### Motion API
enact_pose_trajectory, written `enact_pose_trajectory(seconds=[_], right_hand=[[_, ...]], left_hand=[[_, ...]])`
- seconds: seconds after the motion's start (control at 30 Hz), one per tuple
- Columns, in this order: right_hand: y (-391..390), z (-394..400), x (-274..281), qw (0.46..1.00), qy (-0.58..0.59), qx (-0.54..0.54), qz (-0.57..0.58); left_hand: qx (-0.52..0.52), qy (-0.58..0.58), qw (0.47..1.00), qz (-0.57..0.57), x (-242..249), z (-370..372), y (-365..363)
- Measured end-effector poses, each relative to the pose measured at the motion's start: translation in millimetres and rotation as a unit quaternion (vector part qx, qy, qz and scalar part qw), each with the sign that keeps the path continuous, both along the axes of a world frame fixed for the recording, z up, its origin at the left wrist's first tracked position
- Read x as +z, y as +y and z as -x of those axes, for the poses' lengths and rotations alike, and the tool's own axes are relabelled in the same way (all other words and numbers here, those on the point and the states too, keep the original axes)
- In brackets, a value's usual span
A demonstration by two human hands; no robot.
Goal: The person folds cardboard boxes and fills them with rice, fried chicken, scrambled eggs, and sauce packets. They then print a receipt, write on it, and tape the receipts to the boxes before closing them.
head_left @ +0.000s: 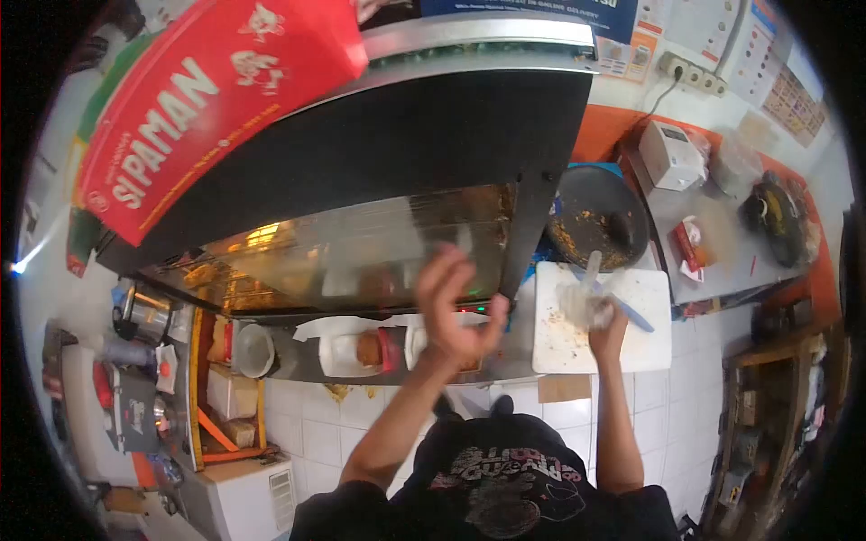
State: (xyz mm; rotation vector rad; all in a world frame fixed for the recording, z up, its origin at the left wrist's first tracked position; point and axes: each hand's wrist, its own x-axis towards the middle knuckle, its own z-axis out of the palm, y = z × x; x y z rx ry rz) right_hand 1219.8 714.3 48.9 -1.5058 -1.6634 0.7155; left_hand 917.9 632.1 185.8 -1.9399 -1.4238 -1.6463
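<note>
My left hand (pixel 456 311) is raised in front of the glass display case (pixel 361 234), open with its fingers spread and holding nothing. Below it, partly covered by the wrist, is a white paper box (pixel 418 347); another open box (pixel 338 353) with a browned piece of food (pixel 369 349) stands to its left. Over the white cutting board (pixel 559 347), my right hand (pixel 608 335) is closed on crumpled clear plastic (pixel 582 305), blurred by motion. A knife with a bluish blade (pixel 631 314) lies on the board beside that hand. Brown crumbs dot the board.
A dark wok (pixel 600 216) with food scraps sits behind the board. On the right-hand counter are a white printer (pixel 672 155), a red-and-white box (pixel 691 248) and a dark bundle (pixel 776 221). A grey bowl (pixel 255 350) stands at the left, and a red banner (pixel 225 99) hangs over the case.
</note>
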Motion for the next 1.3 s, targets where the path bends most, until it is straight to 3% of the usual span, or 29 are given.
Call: enact_pose_trajectory(seconds=[0.03,0.1,0.13,0.2,0.23,0.3,0.37,0.5,0.57,0.6,0.67,0.7,0.77,0.83,0.87,0.9,0.93,1.0,1.1,1.13,1.17,1.23,1.27,1.3], right_hand=[[35.7,-4.0,-38.3,1.0,0.008,0.01,-0.001],[93.0,0.9,-98.9,0.984,-0.132,0.12,-0.012],[94.2,11.6,-94.4,0.983,-0.127,0.131,-0.016],[101.8,32.5,-77.2,0.95,-0.254,0.168,-0.075],[106.8,39.6,-71.5,0.946,-0.249,0.166,-0.127],[73.7,56.4,-14.3,0.988,-0.018,0.155,0.012],[35.2,64.6,7.9,0.978,0.076,0.171,0.094],[-34.0,66.9,-8.9,0.923,0.074,0.297,0.232],[-56.4,73.2,-45.0,0.902,0.093,0.332,0.258],[-63.9,81.1,-58.4,0.899,0.073,0.333,0.276],[-72.7,98.6,-84.4,0.896,0.052,0.33,0.293],[-75.9,107.5,-99.5,0.906,0.001,0.34,0.251],[-83.2,123.5,-125.2,0.914,-0.05,0.344,0.211],[-87.8,140.3,-144.8,0.918,-0.094,0.323,0.211],[-90.7,146.7,-151.3,0.92,-0.093,0.316,0.214],[-94.4,151.8,-156.2,0.925,-0.095,0.316,0.19],[-98.4,155.6,-159.6,0.929,-0.099,0.317,0.166],[-106.5,163.9,-163.1,0.937,-0.088,0.295,0.161],[-112.5,172.8,-169.0,0.951,-0.078,0.259,0.152],[-113.6,175.5,-170.7,0.955,-0.078,0.245,0.149],[-115.7,178.6,-171.8,0.956,-0.082,0.239,0.147],[-120.3,185.8,-170.6,0.961,-0.053,0.223,0.156],[-125.1,189.4,-161.6,0.962,-0.051,0.235,0.129],[-128.1,192.5,-160.5,0.965,-0.054,0.22,0.131]], left_hand=[[0.056,0.019,0.992,-0.111,-8.0,34.2,13.1],[0.104,0.15,0.972,-0.146,0.4,93.7,34.5],[0.115,0.157,0.97,-0.147,-8.4,109.4,33.6],[0.232,0.355,0.899,-0.115,-18.7,143.3,38.4],[0.246,0.362,0.892,-0.115,-21.3,161.0,38.9],[0.285,0.345,0.885,-0.127,-26.8,191.3,23.1],[0.302,0.348,0.879,-0.126,-24.7,236.4,-0.6],[0.316,0.284,0.902,-0.076,-15.6,304.8,-57.9],[0.342,0.247,0.904,-0.067,-13.8,327.1,-75.8],[0.338,0.238,0.908,-0.066,-12.3,328.1,-82.3],[0.348,0.106,0.93,-0.057,-8.4,329.2,-93.8],[0.345,0.103,0.931,-0.055,-14.3,326.1,-101.0],[0.435,-0.043,0.899,0.004,-33.0,306.8,-129.1],[0.443,-0.127,0.882,0.097,-107.3,284.2,-167.3],[0.365,-0.187,0.907,0.096,-127.9,251.4,-172.8],[0.303,-0.183,0.917,0.184,-186.1,234.5,-186.6],[0.249,-0.174,0.909,0.286,-208.4,205.4,-193.9],[0.244,-0.041,0.902,0.353,-216.6,168.2,-184.9],[0.298,0.016,0.898,0.324,-227.3,153.5,-157.7],[0.247,-0.083,0.862,0.434,-238.8,156.6,-150.6],[0.24,-0.084,0.865,0.433,-245.6,159.2,-143.7],[0.252,-0.061,0.82,0.511,-252.0,163.6,-127.7],[0.29,0.089,0.861,0.408,-247.4,170.4,-124.3],[0.275,0.091,0.866,0.408,-248.5,172.6,-118.5]])
